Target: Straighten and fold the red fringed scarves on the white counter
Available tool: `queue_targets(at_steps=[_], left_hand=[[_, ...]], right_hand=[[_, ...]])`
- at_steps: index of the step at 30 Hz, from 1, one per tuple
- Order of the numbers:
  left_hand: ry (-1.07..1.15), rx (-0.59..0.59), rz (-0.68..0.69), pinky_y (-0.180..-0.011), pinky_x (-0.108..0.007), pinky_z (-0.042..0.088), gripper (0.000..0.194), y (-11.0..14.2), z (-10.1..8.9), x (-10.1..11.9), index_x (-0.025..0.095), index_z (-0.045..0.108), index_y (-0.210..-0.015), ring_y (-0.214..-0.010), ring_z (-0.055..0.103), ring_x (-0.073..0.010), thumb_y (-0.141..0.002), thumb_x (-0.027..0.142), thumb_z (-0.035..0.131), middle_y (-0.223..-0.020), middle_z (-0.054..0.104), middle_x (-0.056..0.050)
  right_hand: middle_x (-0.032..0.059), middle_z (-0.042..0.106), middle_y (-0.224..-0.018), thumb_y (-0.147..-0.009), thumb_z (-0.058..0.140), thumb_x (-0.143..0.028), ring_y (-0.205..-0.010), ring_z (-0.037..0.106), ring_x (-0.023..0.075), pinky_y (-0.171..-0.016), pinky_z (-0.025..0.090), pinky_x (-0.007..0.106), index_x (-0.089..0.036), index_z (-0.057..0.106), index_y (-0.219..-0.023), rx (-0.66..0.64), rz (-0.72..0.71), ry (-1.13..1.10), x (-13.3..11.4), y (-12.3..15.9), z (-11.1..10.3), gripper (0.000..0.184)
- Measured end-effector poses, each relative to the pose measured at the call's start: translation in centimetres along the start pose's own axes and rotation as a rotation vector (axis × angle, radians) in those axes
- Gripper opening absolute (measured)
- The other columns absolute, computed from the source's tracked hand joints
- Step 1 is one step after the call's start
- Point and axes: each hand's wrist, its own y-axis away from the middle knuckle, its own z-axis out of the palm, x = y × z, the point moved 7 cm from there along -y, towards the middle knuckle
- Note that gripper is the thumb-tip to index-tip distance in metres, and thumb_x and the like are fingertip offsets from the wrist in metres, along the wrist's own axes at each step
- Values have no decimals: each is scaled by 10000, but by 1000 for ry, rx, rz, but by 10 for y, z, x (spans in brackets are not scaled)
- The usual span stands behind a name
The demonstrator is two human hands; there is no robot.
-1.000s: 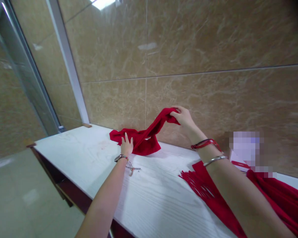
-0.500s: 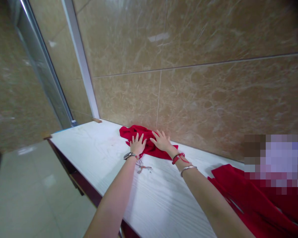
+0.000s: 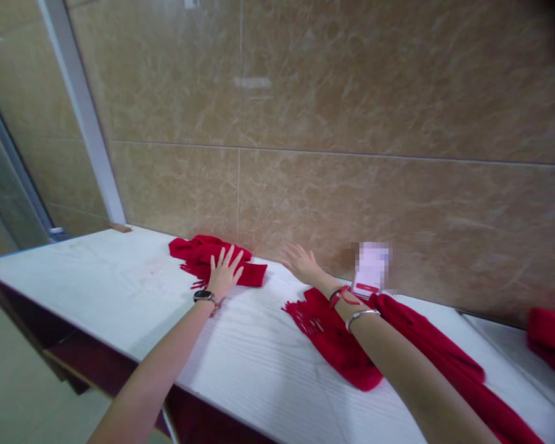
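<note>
My left hand (image 3: 225,271) lies with spread fingers on a bunched red scarf (image 3: 203,248), whose fringe points towards the table's front edge. The scarf rests near the wall on the white table (image 3: 240,345). My right hand (image 3: 301,264) is open, held close to the wall just to the right of that scarf, with nothing in it. Under my right forearm lies a second red scarf (image 3: 337,354), its fringed end showing to the left. My arm covers part of it, and red cloth runs on to the lower right.
A phone-like device (image 3: 372,268), partly blurred, leans upright against the tiled wall (image 3: 398,203). More red cloth (image 3: 552,339) sits at the far right. Below the tabletop are dark shelf openings (image 3: 87,357). A small wooden piece (image 3: 120,227) lies at the far left corner.
The view has swung right. My right hand has come off the first scarf and moved rightward, while my left hand stays on that scarf, now further right on it.
</note>
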Motion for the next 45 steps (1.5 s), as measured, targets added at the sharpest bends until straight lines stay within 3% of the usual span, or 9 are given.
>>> queue_targets(at_steps=[7, 10, 14, 17, 21, 28, 35, 40, 45], left_hand=[[181, -43, 248, -1053, -502, 127, 473, 31, -6, 115, 230, 319, -1355, -1327, 150, -266, -895, 329, 362, -1449, 212, -83], [339, -91, 337, -1058, -435, 197, 470, 43, -5, 169, 201, 320, -1351, -1323, 168, -243, -900, 329, 350, -1436, 235, -92], [519, -171, 400, -1077, -372, 205, 499, 48, 8, 238, 202, 275, -1368, -1317, 204, -203, -902, 363, 352, -1432, 252, -79], [576, -295, 403, -1075, -354, 224, 552, 44, 30, 271, 167, 284, -1362, -1306, 245, -200, -877, 395, 413, -1419, 287, -100], [555, -397, 289, -1034, -330, 297, 498, 32, 53, 275, 141, 395, -1299, -1235, 382, -201, -851, 345, 474, -1336, 425, -114], [456, -307, 87, -943, -302, 381, 408, 23, 50, 244, 160, 551, -1147, -1067, 535, -184, -780, 41, 420, -1146, 594, -83], [261, 130, -284, -855, -357, 430, 503, 19, 6, 173, 140, 529, -1151, -948, 552, -221, -693, -21, 399, -971, 597, -106], [466, 273, 54, -910, -377, 410, 357, 19, -26, 222, 158, 504, -1168, -1010, 504, -216, -833, 127, 386, -1038, 551, -106], [574, 59, 426, -956, -337, 383, 326, 35, -27, 293, 192, 488, -1185, -1050, 485, -174, -887, 183, 356, -1095, 532, -70]], right_hand=[[118, 350, -1384, -867, 405, -331, -1270, 300, 251, -1001, 298, 472, -197, 496, -1221, 148, 41, 9, 108, 124, -42, 389], [129, 397, -1347, -864, 393, -368, -1236, 349, 249, -997, 292, 472, -191, 500, -1211, 197, 204, 5, 146, 175, -48, 404], [138, 406, -1340, -792, 491, -459, -1225, 346, 311, -948, 264, 572, -215, 380, -1306, 126, 397, -3, 167, 225, -36, 579], [135, 510, -1248, -760, 555, -323, -1150, 446, 276, -951, 305, 482, -191, 324, -1339, 95, 375, -82, 163, 239, -29, 638], [84, 629, -1079, -752, 469, -118, -977, 571, 191, -867, 406, 310, -182, 466, -1229, 302, 327, -241, 166, 242, -48, 481], [110, 623, -1010, -781, 403, -158, -920, 566, 212, -837, 439, 364, -160, 571, -1091, 785, 341, -259, 190, 270, -96, 352], [134, 459, -1251, -778, 538, -280, -1172, 381, 272, -969, 332, 454, -192, 605, -1089, 494, 114, -49, 147, 257, -76, 330], [116, 499, -1232, -718, 635, -302, -1197, 360, 310, -1020, 180, 558, -183, 679, -872, 172, -18, -11, 118, 241, -44, 199], [88, 631, -967, -760, 576, -174, -959, 549, 213, -934, 374, 402, -170, 673, -735, 266, 48, -164, 132, 237, -48, 100]])
